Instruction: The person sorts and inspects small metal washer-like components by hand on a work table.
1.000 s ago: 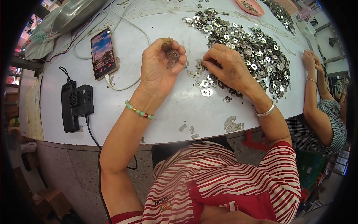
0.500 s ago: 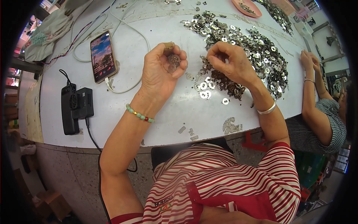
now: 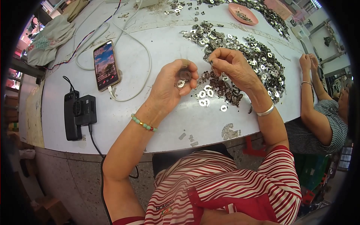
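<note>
While the left hand [image 3: 173, 87] rests with its heel on the white table [image 3: 157, 48], we see its fingers curled into a loose cup, palm turned up, with a small stack of metal washers [image 3: 183, 76] held between the bent fingertips and the thumb. Just to its right, the right hand [image 3: 233, 68] hovers over the heap of washers [image 3: 243, 60] that spreads across the table's middle and far right; its thumb and forefinger are pinched together at the tips, the other fingers folded under, and whether a washer sits in that pinch we cannot tell, as the part is too small. A few loose washers [image 3: 204, 98] lie on the table between the two hands and below them. We note a green bead bracelet [image 3: 143, 123] on the left wrist and a silver bangle [image 3: 266, 111] on the right. Well to the left lies a phone [image 3: 106, 66] with its screen lit, a white cable [image 3: 138, 45] looping from it, and nearer the table's edge a black charger block [image 3: 78, 114]. At the far side stands a pink dish [image 3: 243, 13]. At the right edge another person's hands [image 3: 309, 62] are raised together above the table
</note>
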Tool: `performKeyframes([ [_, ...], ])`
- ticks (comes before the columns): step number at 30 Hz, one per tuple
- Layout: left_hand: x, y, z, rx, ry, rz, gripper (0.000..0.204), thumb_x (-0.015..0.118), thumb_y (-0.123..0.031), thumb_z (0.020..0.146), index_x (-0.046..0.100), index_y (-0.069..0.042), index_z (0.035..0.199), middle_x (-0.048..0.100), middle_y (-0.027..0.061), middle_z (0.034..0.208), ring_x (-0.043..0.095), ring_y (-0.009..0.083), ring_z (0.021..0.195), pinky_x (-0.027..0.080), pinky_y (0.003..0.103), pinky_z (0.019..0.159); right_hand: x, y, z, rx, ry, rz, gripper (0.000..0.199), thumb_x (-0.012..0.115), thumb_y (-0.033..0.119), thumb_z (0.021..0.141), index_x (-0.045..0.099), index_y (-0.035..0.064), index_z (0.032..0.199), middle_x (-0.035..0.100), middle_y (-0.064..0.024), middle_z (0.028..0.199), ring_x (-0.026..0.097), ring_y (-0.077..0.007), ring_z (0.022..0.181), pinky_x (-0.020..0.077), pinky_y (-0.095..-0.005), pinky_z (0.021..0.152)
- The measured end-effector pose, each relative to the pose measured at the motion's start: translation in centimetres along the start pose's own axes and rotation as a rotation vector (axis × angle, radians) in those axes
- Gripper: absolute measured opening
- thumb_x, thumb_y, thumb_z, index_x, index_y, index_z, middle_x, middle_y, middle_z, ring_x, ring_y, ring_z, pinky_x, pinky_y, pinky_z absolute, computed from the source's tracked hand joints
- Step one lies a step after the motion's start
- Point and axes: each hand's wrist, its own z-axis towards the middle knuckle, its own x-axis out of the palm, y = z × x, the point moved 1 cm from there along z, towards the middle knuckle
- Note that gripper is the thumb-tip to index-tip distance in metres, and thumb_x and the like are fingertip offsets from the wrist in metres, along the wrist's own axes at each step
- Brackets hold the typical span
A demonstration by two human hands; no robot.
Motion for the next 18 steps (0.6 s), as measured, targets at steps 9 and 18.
performKeyframes([
  [9, 0.5, 0.3, 0.0, -0.126, 0.017, 0.016, 0.034, 0.032, -0.024, 0.096, 0.054, 0.003, 0.093, 0.056, 0.0129, 0.078, 0.054, 0.0156, 0.058, 0.031, 0.019, 0.033, 2.8, 1.5, -0.9, -0.41, -0.101, -0.556, 0.01, 0.065, 0.01, 0.083, 0.062, 0.0003, 0.083, 0.06, -0.0003, 0.069, 0.054, -0.006, 0.06, 0.0435, -0.0211, 0.055],
  [18, -1.0, -0.3, 0.9, 0.01, -0.042, -0.041, 0.031, 0.035, -0.023, 0.096, 0.054, 0.001, 0.089, 0.057, 0.0107, 0.076, 0.054, 0.0148, 0.056, 0.031, 0.018, 0.033, -0.4, 0.7, -0.1, -0.344, -0.037, -0.943, 0.019, 0.069, 0.016, 0.078, 0.063, 0.0017, 0.088, 0.061, -0.0111, 0.083, 0.061, -0.0243, 0.07, 0.0488, -0.0344, 0.062],
])
